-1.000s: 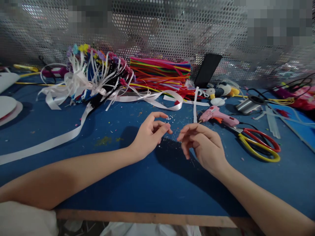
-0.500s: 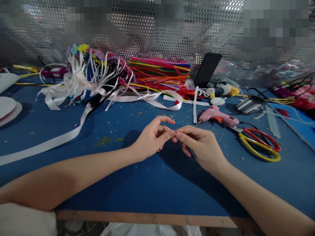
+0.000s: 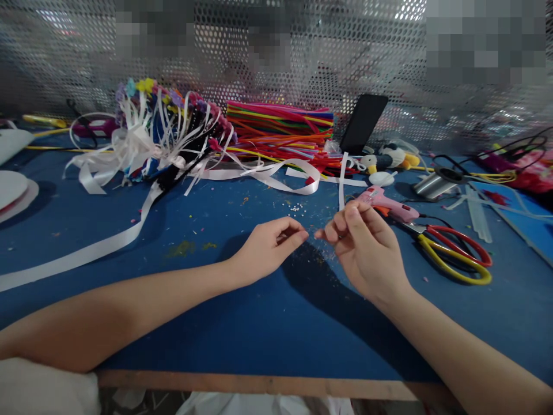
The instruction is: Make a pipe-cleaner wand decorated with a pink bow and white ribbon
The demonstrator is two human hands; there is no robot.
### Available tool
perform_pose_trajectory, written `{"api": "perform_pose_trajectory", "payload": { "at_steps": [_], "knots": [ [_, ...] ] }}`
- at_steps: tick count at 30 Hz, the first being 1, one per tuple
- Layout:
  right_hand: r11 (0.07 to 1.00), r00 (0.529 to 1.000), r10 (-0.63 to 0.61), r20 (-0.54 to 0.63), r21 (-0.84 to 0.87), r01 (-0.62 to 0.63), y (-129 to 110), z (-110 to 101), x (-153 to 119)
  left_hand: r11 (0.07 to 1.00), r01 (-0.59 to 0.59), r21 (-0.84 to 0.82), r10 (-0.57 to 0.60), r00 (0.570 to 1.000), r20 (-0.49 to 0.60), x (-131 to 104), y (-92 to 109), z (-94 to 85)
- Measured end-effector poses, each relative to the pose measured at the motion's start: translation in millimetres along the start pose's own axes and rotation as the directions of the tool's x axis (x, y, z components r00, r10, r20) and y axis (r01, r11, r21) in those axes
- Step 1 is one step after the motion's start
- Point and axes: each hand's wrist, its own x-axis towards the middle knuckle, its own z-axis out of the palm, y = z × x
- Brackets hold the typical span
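Observation:
Over the middle of the blue table, my left hand has its thumb and fingertips pinched together; anything between them is too small to make out. My right hand is apart from it on the right, thumb pressed to the index finger, with what it may hold also too small to tell. Small white beads lie on the table just beyond my hands. Behind my right fingers are a pink glue gun and a white ribbon strip.
Scissors with red and yellow handles lie at right, near a metal spool. Along the back are ribboned flowers, colourful pipe cleaners and a leaning black phone. A long white ribbon crosses the left side.
My hands were touching at the fingertips and have separated. My right hand has moved right and tilted up; my left fingers have curled in. More white beads show on the table.

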Motion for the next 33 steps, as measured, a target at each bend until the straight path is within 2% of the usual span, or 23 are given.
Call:
{"api": "perform_pose_trajectory", "payload": {
  "at_steps": [3,7,12,16,20,24,30,33],
  "knots": [
    [0.993,1.0,-0.001,-0.014,-0.122,-0.001,-1,0,0,0.989,-0.051,0.136,0.049,0.999,0.019,-2,2,-0.1],
    [0.971,0.999,0.052,0.007,-0.236,-0.048,-2,-3,1,0.929,-0.179,0.323,0.184,0.983,0.017,-6,3,0.9],
    [0.952,0.988,0.15,0.026,-0.273,-0.137,0,-7,1,0.802,-0.349,0.484,0.389,0.921,0.02,-11,4,3.1],
    [0.932,0.969,0.244,0.046,-0.288,-0.221,1,-7,-2,0.771,-0.366,0.52,0.447,0.894,-0.033,-11,3,3.4],
    [0.907,0.934,0.343,0.099,-0.294,-0.302,0,-6,-4,0.832,-0.33,0.446,0.395,0.917,-0.059,-9,4,1.7],
    [0.902,0.926,0.343,0.155,-0.329,-0.279,0,-5,-4,0.896,-0.26,0.361,0.295,0.954,-0.046,-6,5,-0.1],
    [0.909,0.961,0.224,0.163,-0.391,-0.145,3,-11,-3,0.955,-0.13,0.268,0.148,0.988,-0.049,-3,5,-0.4],
    [0.858,0.981,0.134,0.14,-0.512,-0.044,2,-12,-4,0.973,-0.063,0.223,0.081,0.994,-0.072,-2,4,-0.5]
  ]
}}
